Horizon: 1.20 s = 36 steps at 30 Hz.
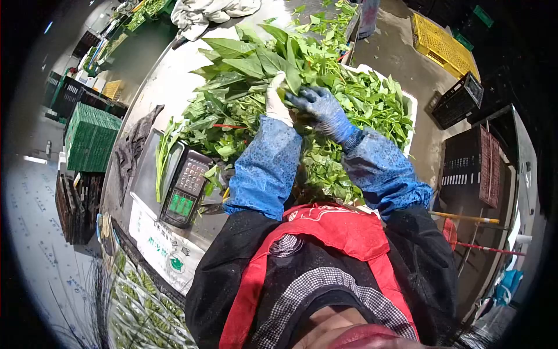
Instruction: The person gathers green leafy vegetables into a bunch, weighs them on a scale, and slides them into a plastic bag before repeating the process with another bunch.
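My left hand [278,103], in a white glove, is closed around a bunch of long-leaved greens [250,65] whose broad leaves fan out to the upper left. Close beside it, my right hand [325,111] wears a blue glove; its fingers are bent together toward the left hand, and what lies between them is hidden. Under and around both hands spreads a heap of loose leafy greens [331,168]. More greens fill a white foam box [411,110] on the right. A red strip [229,126] shows among the leaves left of my hands.
A digital scale [186,186] with a lit green display stands at the left, a few green stalks [165,154] on its plate. A dark cloth [135,151] lies beyond it. Stacked green crates [93,136] are farther left; a yellow crate [444,43] and black crates [459,102] stand right.
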### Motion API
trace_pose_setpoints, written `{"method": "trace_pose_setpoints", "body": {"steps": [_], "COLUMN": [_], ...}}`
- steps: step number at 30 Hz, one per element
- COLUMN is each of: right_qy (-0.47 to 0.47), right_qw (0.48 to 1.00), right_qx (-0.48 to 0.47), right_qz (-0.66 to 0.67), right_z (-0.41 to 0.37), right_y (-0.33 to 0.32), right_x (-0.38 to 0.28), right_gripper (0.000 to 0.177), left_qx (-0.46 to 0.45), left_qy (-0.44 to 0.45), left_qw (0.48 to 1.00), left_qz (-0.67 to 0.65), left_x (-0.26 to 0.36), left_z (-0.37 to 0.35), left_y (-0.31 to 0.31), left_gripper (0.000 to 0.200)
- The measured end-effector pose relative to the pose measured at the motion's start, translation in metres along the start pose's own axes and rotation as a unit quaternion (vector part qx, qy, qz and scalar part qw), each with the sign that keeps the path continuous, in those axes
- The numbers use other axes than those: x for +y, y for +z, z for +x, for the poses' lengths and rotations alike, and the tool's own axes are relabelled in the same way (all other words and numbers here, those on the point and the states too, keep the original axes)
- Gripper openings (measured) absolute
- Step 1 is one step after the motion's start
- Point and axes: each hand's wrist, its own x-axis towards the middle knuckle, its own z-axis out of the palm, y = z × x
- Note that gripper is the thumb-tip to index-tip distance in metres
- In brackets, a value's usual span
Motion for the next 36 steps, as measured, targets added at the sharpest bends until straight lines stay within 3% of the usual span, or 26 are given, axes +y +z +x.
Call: {"method": "trace_pose_setpoints", "body": {"steps": [2,3,5,6,7,8,9,11,13,15,16,17,18,20,22,23,26,28,29,30,32,33,35,36], "right_qy": [-0.008,-0.019,0.048,0.069,0.156,0.242,0.334,0.289,0.254,0.258,0.264,0.249,0.277,0.339,0.303,0.387,0.407,0.377,0.431,0.340,0.256,0.239,0.239,0.205], "right_qw": [0.998,0.995,0.994,0.991,0.978,0.955,0.887,0.924,0.955,0.929,0.915,0.902,0.933,0.846,0.898,0.840,0.838,0.916,0.877,0.912,0.964,0.971,0.946,0.949], "right_qx": [0.054,0.058,-0.060,-0.068,-0.116,-0.164,-0.308,-0.246,-0.065,-0.025,-0.011,-0.064,-0.037,0.135,0.187,0.167,0.098,-0.082,-0.192,-0.227,-0.068,-0.002,0.070,0.107], "right_qz": [0.039,0.075,0.081,0.092,0.076,0.059,0.077,-0.053,0.141,0.264,0.304,0.348,0.228,0.388,0.260,0.341,0.350,0.107,0.085,0.044,-0.017,0.019,0.210,0.215], "right_z": [-0.020,-0.026,-0.053,-0.078,-0.096,-0.110,-0.118,-0.107,-0.093,-0.060,-0.043,-0.030,-0.021,-0.008,-0.012,-0.014,-0.060,-0.086,-0.095,-0.099,-0.096,-0.078,-0.040,-0.028], "right_y": [0.024,0.026,0.031,0.051,0.061,0.066,0.067,0.033,0.034,0.027,0.024,0.033,0.023,0.022,0.030,0.033,0.074,0.053,0.036,0.031,0.033,0.026,0.003,0.002], "right_x": [0.017,0.020,0.027,0.042,0.052,0.062,0.082,0.071,0.087,0.079,0.070,0.077,0.060,0.040,0.044,0.048,0.085,0.093,0.090,0.091,0.088,0.079,0.044,0.029], "right_gripper": [0.052,0.046,0.042,0.038,0.035,0.031,0.041,0.065,0.094,0.110,0.107,0.097,0.066,0.049,0.033,0.029,0.036,0.057,0.064,0.066,0.066,0.061,0.053,0.047], "left_qx": [-0.035,0.002,0.007,-0.023,-0.009,-0.004,-0.015,-0.034,-0.038,-0.069,-0.065,-0.025,-0.016,0.018,-0.008,0.008,0.005,-0.001,-0.003,-0.005,-0.019,-0.017,-0.012,0.001], "left_qy": [0.072,0.135,0.145,0.143,0.150,0.176,0.166,0.154,0.137,0.115,0.127,0.058,0.083,0.100,0.131,0.138,0.194,0.206,0.204,0.200,0.199,0.200,0.208,0.212], "left_qw": [0.996,0.991,0.989,0.989,0.988,0.984,0.986,0.988,0.989,0.990,0.989,0.997,0.996,0.994,0.991,0.990,0.981,0.978,0.978,0.979,0.979,0.978,0.977,0.975], "left_qz": [-0.049,0.006,-0.024,-0.025,-0.029,-0.004,-0.007,-0.009,-0.036,-0.030,-0.033,-0.045,-0.037,-0.033,-0.021,-0.014,-0.027,-0.043,-0.043,-0.043,-0.042,-0.052,-0.052,-0.060], "left_x": [-0.004,-0.001,0.009,0.021,0.030,0.039,0.046,0.051,0.044,0.033,0.024,0.015,0.004,-0.002,0.000,0.005,0.024,0.041,0.048,0.051,0.049,0.042,0.029,0.023], "left_z": [0.026,0.019,0.027,0.035,0.034,0.035,0.035,0.027,0.022,0.017,0.038,0.019,0.030,0.034,0.033,0.032,0.032,0.037,0.037,0.036,0.038,0.035,0.032,0.029], "left_y": [-0.023,-0.018,-0.034,-0.047,-0.049,-0.053,-0.062,-0.061,-0.055,-0.046,-0.064,-0.042,-0.045,-0.044,-0.046,-0.049,-0.057,-0.072,-0.074,-0.075,-0.074,-0.064,-0.053,-0.048], "left_gripper": [0.029,0.028,0.028,0.027,0.027,0.027,0.028,0.031,0.031,0.030,0.027,0.024,0.023,0.025,0.029,0.032,0.038,0.042,0.042,0.043,0.042,0.041,0.038,0.037]}}
